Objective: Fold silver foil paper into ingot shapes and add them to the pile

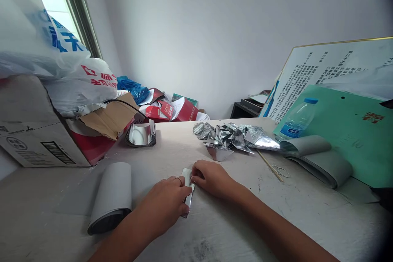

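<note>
A narrow folded strip of silver foil (186, 173) lies on the table in front of me. My left hand (166, 202), with a ring on one finger, is closed on the strip's left side and covers its middle. My right hand (211, 178) has its fingers curled in a pinch at the strip's upper right edge. Beyond the hands sits a pile of folded silver foil pieces (230, 137), crinkled and pointed. Left of my left hand, a roll of grey sheet (113, 192) rests on the table (166, 237).
At right are a thin stick (272, 167), rubber bands (281, 171), another grey roll (325, 161), a water bottle (297, 118) and a green folder (344, 131). At left are a cardboard box (37, 131), plastic bags (82, 77) and a coil of silver sheet (140, 134).
</note>
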Available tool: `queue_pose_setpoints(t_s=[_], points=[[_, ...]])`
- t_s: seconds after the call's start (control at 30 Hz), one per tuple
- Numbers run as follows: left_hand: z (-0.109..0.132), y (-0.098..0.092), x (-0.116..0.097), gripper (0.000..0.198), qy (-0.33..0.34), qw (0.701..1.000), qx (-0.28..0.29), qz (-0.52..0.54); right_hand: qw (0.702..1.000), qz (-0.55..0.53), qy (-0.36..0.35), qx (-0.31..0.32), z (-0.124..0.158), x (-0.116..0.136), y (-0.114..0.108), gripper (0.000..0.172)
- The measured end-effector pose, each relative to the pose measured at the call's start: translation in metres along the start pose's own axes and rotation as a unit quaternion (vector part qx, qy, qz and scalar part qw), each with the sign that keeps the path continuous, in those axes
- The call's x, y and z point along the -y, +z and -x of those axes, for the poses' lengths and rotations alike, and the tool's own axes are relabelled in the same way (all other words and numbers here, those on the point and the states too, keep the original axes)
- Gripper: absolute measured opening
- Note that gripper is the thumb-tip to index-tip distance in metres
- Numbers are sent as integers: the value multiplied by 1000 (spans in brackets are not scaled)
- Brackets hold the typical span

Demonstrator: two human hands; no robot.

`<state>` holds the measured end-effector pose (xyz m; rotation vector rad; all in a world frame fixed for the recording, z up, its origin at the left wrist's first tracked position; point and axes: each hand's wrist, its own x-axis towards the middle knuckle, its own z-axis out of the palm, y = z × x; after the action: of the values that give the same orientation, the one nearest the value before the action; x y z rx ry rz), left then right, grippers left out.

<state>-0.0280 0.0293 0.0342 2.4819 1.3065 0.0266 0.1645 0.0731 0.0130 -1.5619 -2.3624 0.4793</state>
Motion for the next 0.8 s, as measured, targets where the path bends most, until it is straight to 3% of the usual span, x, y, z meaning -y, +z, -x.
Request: queue_pose_setpoints(t_s=[0.2, 0.4, 0.57, 0.8], points=[[-2, 6, -2, 10, 24, 999, -14, 26, 999, 20, -39, 25, 4, 2, -4, 20], [-6, 10, 3, 13, -21, 994, -6, 111, 997, 25, -57, 53, 8, 3, -12, 21], [-6, 13, 9, 26, -93, 973, 11, 211, 997, 24, -52, 56, 10, 8, -14, 29], [-8, 8, 10, 26, -59, 973, 20, 222, 996, 39, -72, 47, 13, 6, -11, 29]])
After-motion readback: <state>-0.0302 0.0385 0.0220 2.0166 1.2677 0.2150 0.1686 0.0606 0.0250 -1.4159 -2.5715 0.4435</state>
